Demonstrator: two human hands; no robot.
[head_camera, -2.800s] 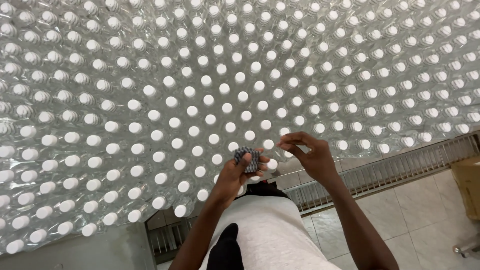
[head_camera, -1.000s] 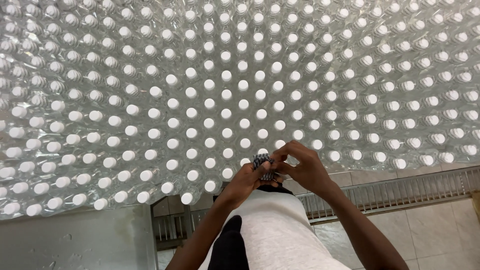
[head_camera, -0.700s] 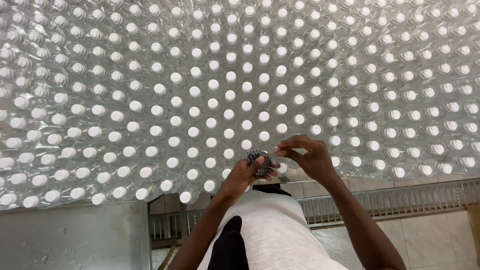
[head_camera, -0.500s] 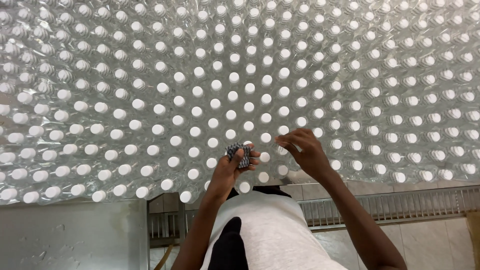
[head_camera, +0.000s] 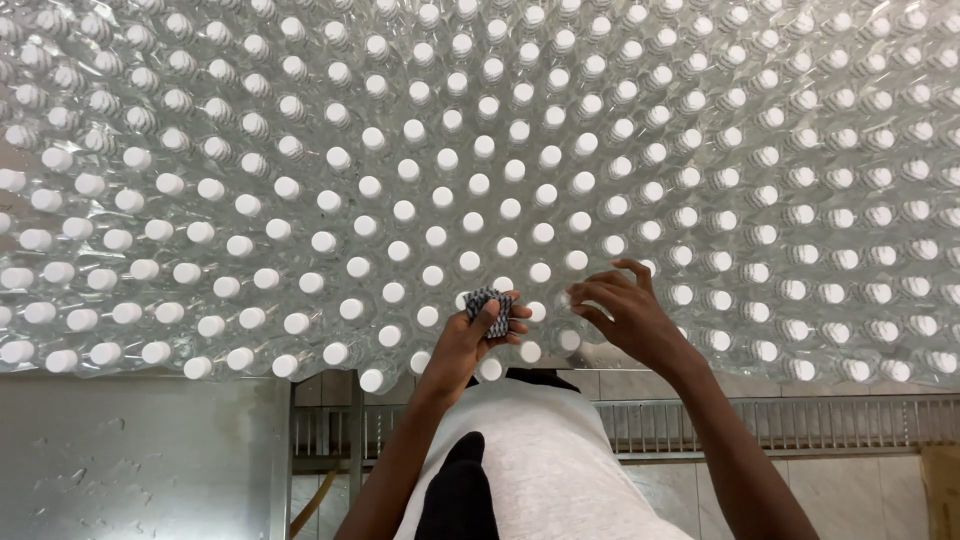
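Over white-capped clear bottles (head_camera: 470, 225), left hand (head_camera: 470, 335) clenches a checked wad (head_camera: 488, 306); right hand (head_camera: 625, 315) fingers spread loose.

A grey metal table (head_camera: 140, 450) carries close rows of clear, white-capped bottles (head_camera: 480, 150).

Clear, glossy plastic bottles (head_camera: 480, 190) with smooth matt white caps are seen packed under crinkled, shiny film. Just below their near edge, a small patterned cloth-like wad (head_camera: 488, 306) is gripped by the left hand (head_camera: 468, 345). Below the bottles, a ribbed metal grate (head_camera: 800, 425) and dull grey metal sheet (head_camera: 140, 455) are seen.
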